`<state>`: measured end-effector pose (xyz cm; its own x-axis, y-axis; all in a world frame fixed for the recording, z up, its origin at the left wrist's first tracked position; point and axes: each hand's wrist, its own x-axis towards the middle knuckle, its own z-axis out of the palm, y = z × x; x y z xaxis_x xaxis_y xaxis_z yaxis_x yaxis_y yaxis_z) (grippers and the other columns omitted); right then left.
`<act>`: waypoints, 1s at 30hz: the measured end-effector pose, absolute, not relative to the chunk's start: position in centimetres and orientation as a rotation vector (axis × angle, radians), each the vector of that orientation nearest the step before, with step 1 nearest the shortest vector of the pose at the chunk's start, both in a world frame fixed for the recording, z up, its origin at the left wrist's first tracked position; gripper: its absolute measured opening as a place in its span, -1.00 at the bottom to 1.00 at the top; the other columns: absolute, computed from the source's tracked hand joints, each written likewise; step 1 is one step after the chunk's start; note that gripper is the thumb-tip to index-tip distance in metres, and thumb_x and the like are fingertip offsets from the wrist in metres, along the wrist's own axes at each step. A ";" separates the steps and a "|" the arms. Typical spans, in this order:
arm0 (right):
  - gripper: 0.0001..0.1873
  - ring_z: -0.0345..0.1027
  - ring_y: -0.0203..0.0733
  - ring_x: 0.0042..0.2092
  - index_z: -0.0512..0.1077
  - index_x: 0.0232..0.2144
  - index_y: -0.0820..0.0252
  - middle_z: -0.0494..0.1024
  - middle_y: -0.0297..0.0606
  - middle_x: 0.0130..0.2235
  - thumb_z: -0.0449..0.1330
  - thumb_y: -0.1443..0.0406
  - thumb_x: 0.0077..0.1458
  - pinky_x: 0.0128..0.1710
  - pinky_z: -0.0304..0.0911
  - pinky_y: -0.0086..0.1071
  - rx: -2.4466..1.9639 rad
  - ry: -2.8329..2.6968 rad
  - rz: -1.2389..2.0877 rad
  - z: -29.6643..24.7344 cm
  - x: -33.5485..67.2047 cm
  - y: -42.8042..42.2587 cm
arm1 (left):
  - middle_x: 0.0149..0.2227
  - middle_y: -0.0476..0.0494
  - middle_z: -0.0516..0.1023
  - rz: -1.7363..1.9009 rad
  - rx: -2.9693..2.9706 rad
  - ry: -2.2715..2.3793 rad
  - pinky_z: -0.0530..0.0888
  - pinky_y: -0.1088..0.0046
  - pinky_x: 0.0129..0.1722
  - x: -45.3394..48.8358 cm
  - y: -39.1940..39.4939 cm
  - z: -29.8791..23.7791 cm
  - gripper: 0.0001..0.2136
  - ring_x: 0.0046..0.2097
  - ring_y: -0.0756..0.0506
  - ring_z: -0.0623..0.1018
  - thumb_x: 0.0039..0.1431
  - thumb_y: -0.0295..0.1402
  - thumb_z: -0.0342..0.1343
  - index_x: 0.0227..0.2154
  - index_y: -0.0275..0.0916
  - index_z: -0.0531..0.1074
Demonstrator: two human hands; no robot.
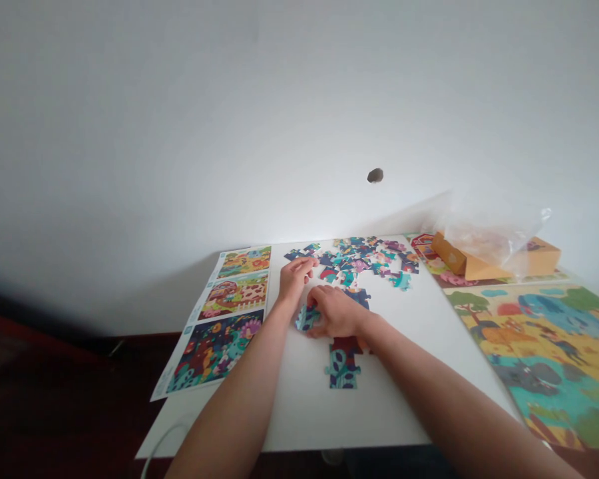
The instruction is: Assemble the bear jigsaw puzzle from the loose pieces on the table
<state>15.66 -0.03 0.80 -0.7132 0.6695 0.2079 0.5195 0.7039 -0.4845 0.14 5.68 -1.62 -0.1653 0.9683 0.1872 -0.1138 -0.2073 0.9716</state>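
My right hand (333,311) is curled over a teal-and-blue jigsaw puzzle piece (305,319), thumb and fingers closed at its right side. Just beyond it, my left hand (295,278) has its fingers pressed together beside the loose puzzle pieces (352,259); whether anything is between them is hidden. Partly under my right hand and forearm lie joined dark puzzle pieces (362,297). Nearer to me sits a teal piece with leaf shapes (343,367), joined to a dark red part above it.
On the left of the white table (299,412) lies a sheet with three printed pictures (218,346). At right, a finished-looking animal puzzle (554,352) lies flat. Behind it are a yellow box (489,267) and a clear plastic bag (499,233). The wall (279,133) borders the table's back.
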 end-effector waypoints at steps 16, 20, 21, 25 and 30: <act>-0.65 0.22 -0.31 -0.51 0.51 -0.25 0.22 0.48 -0.36 -0.51 0.27 0.09 -0.03 -0.49 0.11 -0.43 -0.965 -1.313 1.066 -1.0 18.5 4.4 | -0.48 0.02 0.44 1.382 1.377 0.964 0.22 0.54 -0.51 1.3 4.8 -0.8 -0.64 -0.49 0.07 0.34 -0.06 -0.29 0.37 -0.15 -0.23 0.59; -0.63 0.38 -0.23 -0.41 0.53 -0.26 0.22 0.56 -0.28 -0.43 0.28 0.08 -0.05 -0.38 0.24 -0.38 -0.914 -1.288 1.108 -1.2 18.5 4.7 | -0.44 -0.04 0.49 1.398 1.325 0.940 0.21 0.53 -0.52 1.1 4.9 -1.0 -0.69 -0.49 0.07 0.34 -0.06 -0.28 0.37 -0.20 -0.25 0.61; -0.63 0.40 -0.20 -0.38 0.53 -0.27 0.22 0.57 -0.26 -0.41 0.28 0.07 -0.05 -0.35 0.26 -0.37 -0.905 -1.284 1.120 -1.2 18.6 4.8 | -0.44 -0.04 0.49 1.396 1.309 0.930 0.21 0.53 -0.52 1.1 4.9 -0.9 -0.69 -0.49 0.07 0.34 -0.06 -0.28 0.38 -0.21 -0.25 0.61; -0.61 0.40 -0.19 -0.36 0.53 -0.33 0.20 0.55 -0.27 -0.43 0.32 0.02 -0.09 -0.32 0.26 -0.35 -0.879 -1.272 1.148 -1.0 18.8 4.9 | -0.49 -0.01 0.45 1.391 1.252 0.877 0.24 0.52 -0.50 1.3 4.8 -0.7 -0.67 -0.49 0.06 0.35 -0.11 -0.28 0.41 -0.23 -0.25 0.61; -0.57 0.23 -0.31 -0.48 0.54 -0.34 0.21 0.49 -0.33 -0.48 0.35 -0.02 -0.13 -0.44 0.16 -0.41 -0.877 -1.237 1.206 -0.5 19.1 4.5 | -0.51 0.01 0.42 1.390 1.190 0.796 0.30 0.51 -0.48 1.5 4.7 -0.5 -0.66 -0.47 0.05 0.40 -0.14 -0.29 0.44 -0.24 -0.24 0.61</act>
<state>19.05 4.55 -0.53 -0.0800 0.9737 0.2134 -0.1889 0.1954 -0.9624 1.48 4.66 -0.46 0.0896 0.9707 0.2230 -0.2989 -0.1873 0.9357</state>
